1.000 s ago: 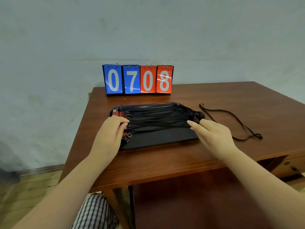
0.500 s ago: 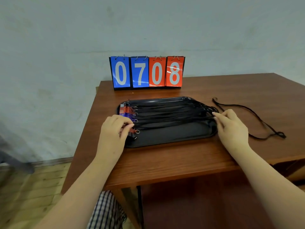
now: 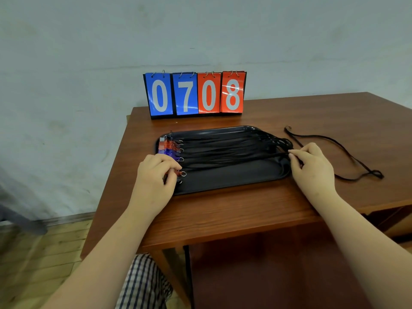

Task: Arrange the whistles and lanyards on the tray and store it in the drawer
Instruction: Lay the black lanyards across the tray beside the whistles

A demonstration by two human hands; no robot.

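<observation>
Whistles (image 3: 169,150) in red and blue lie in a column at the left end of the black tray (image 3: 234,182), with their black lanyards (image 3: 223,148) drawn rightward across it to the right rim.

Head view: my left hand (image 3: 156,175) sits at the tray's near-left corner, fingers curled down over a red whistle (image 3: 178,173) whose ring shows just past the fingertips. My right hand (image 3: 312,166) is at the right rim, thumb and forefinger pinching the end of the nearest lanyard (image 3: 236,160). One loose lanyard (image 3: 354,179) lies on the surface (image 3: 245,210) right of the tray. A flip scoreboard (image 3: 194,94) stands at the far edge.

Judged step: laying this cord parallel to the others. To do it well, the left hand pins the whistle flat while the right draws the cord gently taut, then sets its loop inside the rim, not over it.
</observation>
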